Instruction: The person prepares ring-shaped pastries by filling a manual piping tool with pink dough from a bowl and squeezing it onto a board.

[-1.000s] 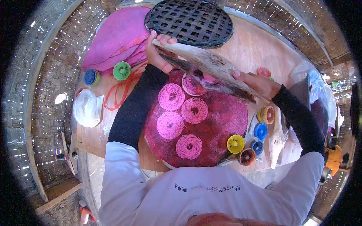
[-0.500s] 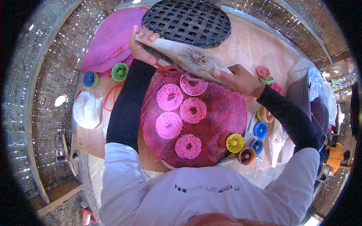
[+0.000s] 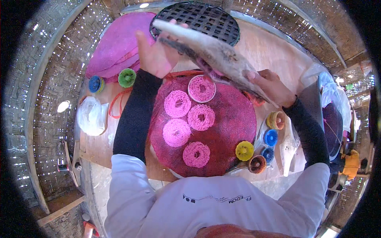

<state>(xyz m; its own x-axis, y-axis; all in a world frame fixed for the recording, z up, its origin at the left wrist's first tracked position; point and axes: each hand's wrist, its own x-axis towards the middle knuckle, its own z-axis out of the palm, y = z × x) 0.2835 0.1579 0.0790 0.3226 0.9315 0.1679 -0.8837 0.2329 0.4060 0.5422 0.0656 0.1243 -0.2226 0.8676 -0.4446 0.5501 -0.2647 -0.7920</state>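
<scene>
A long, pale, stained board-like thing is tilted over the far edge of a round magenta mat; its exact kind I cannot tell. My right hand is closed on its right end, thumb on the pale face. At the other end, my left hand is blurred, its thumb spread away and its fingertips showing past the upper edge. Some pink shows at the board's dark underside. Several pink lacy rings lie on the mat. The farthest lacy ring sits inside a thin white hoop.
Pink round sheets are stacked at the far left, beside a black lattice tray. Small fluted cups, green, blue and yellow, flank the mat. A white plastic bag lies left, near a red cord.
The board has swung to a steeper slant, its right end lower. My left thumb has come away from it. The hooped ring now shows fully.
</scene>
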